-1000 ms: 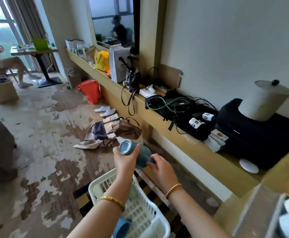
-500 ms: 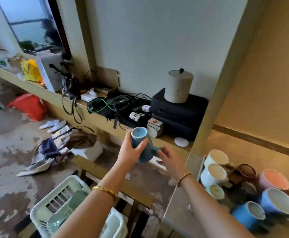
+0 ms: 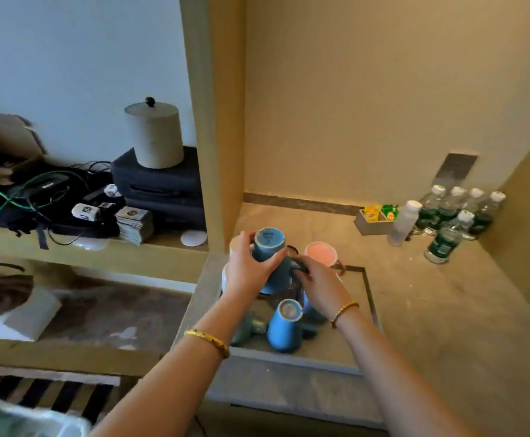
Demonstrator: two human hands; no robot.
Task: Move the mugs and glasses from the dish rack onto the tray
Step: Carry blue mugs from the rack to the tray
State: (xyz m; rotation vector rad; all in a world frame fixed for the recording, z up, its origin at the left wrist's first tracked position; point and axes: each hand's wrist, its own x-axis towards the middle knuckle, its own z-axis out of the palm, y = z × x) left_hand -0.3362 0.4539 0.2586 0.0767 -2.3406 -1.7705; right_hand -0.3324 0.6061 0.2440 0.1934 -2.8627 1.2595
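We hold the upturned blue mug (image 3: 268, 258) just above the tray (image 3: 369, 298), left hand (image 3: 246, 272) wrapped round its body, right hand (image 3: 319, 287) pinching the handle; glazed ceramic looks hard, slippery and chippable, so both grips suit.

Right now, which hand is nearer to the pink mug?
The right. The right hand sits just below the pink mug, pinching the handle of the blue mug. The left hand grips that mug's far side, farther away.

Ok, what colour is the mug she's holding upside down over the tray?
Blue mug, with a paler base; seen in the head view.
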